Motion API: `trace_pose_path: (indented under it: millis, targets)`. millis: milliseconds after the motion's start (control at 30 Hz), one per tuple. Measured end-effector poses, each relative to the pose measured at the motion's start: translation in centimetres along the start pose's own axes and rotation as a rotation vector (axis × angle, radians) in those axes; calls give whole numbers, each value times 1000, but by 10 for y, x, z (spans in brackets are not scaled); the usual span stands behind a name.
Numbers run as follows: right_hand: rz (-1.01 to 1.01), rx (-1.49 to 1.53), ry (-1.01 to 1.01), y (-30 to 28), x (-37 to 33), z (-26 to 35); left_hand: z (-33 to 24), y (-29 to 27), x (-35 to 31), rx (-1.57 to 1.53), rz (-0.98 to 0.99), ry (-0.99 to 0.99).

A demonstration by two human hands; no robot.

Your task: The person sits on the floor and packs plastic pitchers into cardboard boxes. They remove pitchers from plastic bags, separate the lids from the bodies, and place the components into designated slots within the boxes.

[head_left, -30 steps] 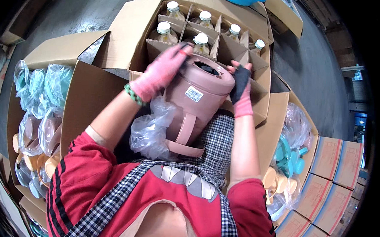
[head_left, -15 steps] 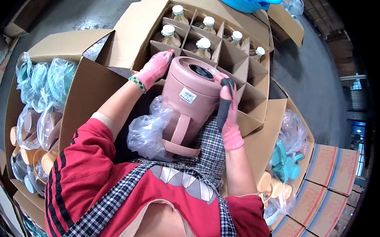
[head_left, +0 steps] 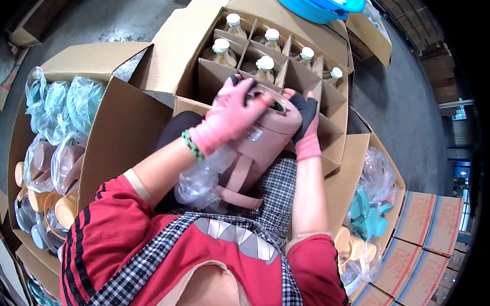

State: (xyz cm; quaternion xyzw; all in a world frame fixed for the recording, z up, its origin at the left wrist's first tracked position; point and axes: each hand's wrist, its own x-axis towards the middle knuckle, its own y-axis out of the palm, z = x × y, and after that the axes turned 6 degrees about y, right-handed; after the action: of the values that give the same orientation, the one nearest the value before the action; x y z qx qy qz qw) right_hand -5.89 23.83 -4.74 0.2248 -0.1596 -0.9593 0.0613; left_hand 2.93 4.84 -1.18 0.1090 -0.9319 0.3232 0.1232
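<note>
A dusty-pink plastic jug (head_left: 260,152) with a side handle and a round opening on top leans in my lap, its top tilted away from me. My left hand (head_left: 230,114), in a pink glove with dark fingertips, is slightly blurred and lies across the jug's top, fingers curled over the rim by the opening. At the rim's right side, my right hand (head_left: 307,123), in a matching glove, grips the edge. A crumpled clear plastic bag (head_left: 195,185) hangs around the jug's lower left. Beyond it stands a divided carton (head_left: 180,106) holding several clear white-capped bottles (head_left: 264,73).
On the left, an open carton (head_left: 113,129) holds bagged teal, pink and yellow plastic parts. Another at the right contains teal parts (head_left: 366,212) and yellow ones. Blue basins (head_left: 308,9) sit beyond the bottle carton. Closed boxes (head_left: 413,217) are stacked at the right.
My left hand has moved right, from beside the jug onto its top. The jug has shifted slightly right and toward me, and my right hand has moved a little right with its rim.
</note>
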Motion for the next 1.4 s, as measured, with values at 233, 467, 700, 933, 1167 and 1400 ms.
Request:
trace_pose_path:
  millis: [233, 467, 700, 933, 1167, 1400]
  targets:
    - [169, -147, -87, 17, -26, -4, 47, -12, 15, -412, 36, -202]
    - [93, -612, -425, 39, -55, -3, 66, -23, 22, -971, 381, -38]
    - [130, -147, 31, 16, -26, 18, 3, -13, -16, -67, 1, 219]
    - [174, -657, -157, 29, -76, 33, 38, -19, 14, -1344, 383, -151]
    - [351, -1761, -390, 87, -121, 77, 32, -6, -8, -1797, 365, -565]
    - [324, -1713, -89, 98, -105, 82, 48, 4, 2, -1429, 418, -256]
